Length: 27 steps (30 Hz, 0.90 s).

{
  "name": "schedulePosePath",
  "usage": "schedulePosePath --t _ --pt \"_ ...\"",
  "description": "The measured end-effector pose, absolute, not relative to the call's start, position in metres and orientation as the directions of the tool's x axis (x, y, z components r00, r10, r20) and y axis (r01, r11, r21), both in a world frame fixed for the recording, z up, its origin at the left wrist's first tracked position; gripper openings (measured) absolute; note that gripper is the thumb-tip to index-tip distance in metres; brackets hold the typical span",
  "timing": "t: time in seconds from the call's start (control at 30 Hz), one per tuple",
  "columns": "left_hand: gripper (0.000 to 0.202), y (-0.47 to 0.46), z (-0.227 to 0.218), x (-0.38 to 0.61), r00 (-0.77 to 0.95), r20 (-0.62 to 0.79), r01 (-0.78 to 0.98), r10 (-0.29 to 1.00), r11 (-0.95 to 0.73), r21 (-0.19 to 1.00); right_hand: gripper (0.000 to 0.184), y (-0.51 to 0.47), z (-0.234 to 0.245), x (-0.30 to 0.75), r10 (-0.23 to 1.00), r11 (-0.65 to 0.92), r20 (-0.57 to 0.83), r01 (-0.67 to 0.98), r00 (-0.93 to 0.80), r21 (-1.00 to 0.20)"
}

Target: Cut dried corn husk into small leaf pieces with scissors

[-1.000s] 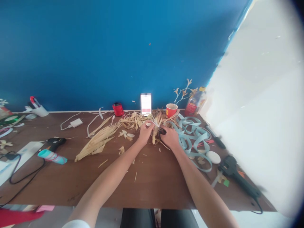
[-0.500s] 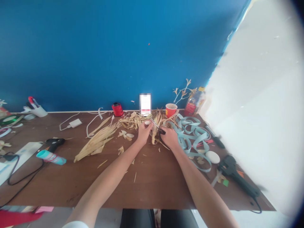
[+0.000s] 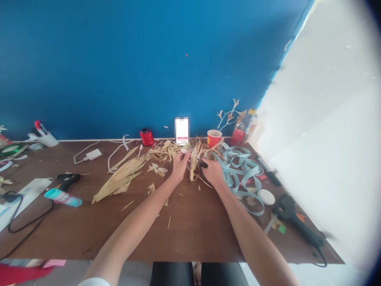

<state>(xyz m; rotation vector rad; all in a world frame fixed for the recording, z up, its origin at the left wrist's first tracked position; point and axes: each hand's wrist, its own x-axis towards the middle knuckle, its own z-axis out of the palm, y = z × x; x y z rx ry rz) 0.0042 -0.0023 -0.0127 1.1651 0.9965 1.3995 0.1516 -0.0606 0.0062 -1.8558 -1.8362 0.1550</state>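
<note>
My left hand (image 3: 179,167) pinches a small pale piece of dried husk (image 3: 185,151) above the brown table (image 3: 190,226). My right hand (image 3: 212,172) is closed round the black handles of a pair of scissors (image 3: 199,159), whose blades point up-left at the piece. Both hands sit close together at the far middle of the table, over a heap of dried corn husks (image 3: 169,153). A long bundle of husks (image 3: 119,178) lies to the left of them, with cut petal shapes (image 3: 157,169) beside it.
Light blue ribbon loops (image 3: 244,174) lie right of my hands. A red paper cup (image 3: 214,138), a bottle (image 3: 244,127), a red tin (image 3: 147,137) and a propped phone (image 3: 181,130) stand along the blue wall. Glue guns (image 3: 293,220) (image 3: 67,180), a teal tube (image 3: 63,197) and cables lie at the sides.
Both hands have shifted very slightly up and left with the scissors and the husk piece. Otherwise the scene is the same.
</note>
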Motion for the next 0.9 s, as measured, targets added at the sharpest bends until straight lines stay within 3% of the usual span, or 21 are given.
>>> schedulePosePath --t 0.9 --pt "0.016 -0.003 -0.009 0.0046 0.018 0.135 -0.264 0.991 -0.125 0.956 0.043 -0.0641 0.0117 0.1461 0.975 0.015 0.211 0.924 0.071 -0.382"
